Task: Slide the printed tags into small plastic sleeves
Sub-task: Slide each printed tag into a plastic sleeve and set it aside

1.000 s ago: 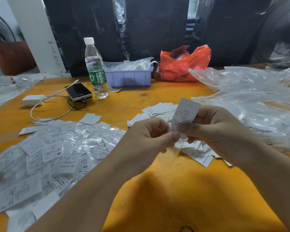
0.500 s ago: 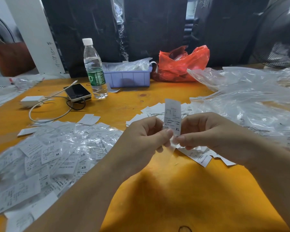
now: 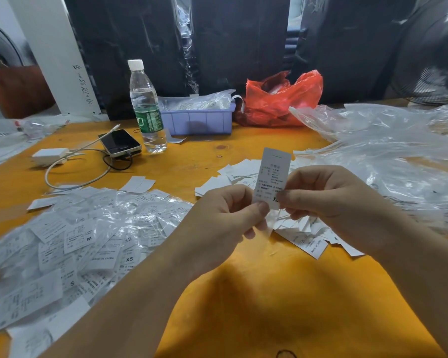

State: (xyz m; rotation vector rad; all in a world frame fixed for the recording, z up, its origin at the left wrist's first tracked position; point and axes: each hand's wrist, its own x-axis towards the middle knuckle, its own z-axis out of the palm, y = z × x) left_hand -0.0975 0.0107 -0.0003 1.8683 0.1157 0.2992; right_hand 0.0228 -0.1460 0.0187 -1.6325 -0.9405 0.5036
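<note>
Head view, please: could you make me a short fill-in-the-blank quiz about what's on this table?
1. Both hands pinch a tag printed with size ____.
2. The bottle has a ____ cap.
3. The bag behind the tray is ____.
4. The phone lies to the ____ of the bottle.

Missing words: XL; white; red; left

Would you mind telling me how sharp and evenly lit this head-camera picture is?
Head view: the tag between the left hand and right hand is legible in its large print only; the sleeved pile glares and smears toward the left edge; wide-angle bending bows the table; the hands cast soft shadows.
</note>
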